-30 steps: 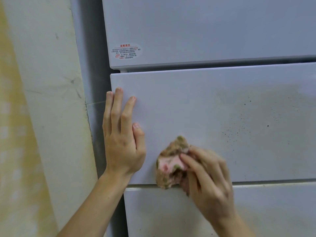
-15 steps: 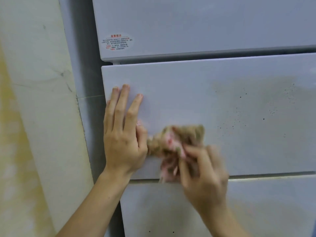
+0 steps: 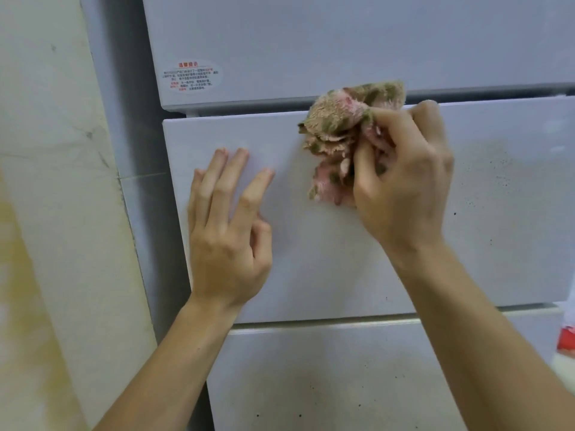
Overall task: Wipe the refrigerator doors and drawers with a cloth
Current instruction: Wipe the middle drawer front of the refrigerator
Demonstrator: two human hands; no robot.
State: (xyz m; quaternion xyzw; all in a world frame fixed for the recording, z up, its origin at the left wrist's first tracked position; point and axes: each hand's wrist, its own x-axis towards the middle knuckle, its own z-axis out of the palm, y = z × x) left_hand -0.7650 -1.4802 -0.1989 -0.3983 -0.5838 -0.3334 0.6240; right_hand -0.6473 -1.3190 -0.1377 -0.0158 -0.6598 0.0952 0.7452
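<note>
Fluffy bunched cloth [image 3: 348, 132] moved up smooth drawer front [image 3: 311, 275], right hand [image 3: 401, 181] gripping

Both forearms bare — no sleeves, rings or watch on left hand [image 3: 228, 241] or right hand [image 3: 401, 185].

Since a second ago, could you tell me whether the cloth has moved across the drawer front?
Yes. The cloth has moved up and right: from the drawer front's lower edge to its top edge, away from the left hand.
</note>
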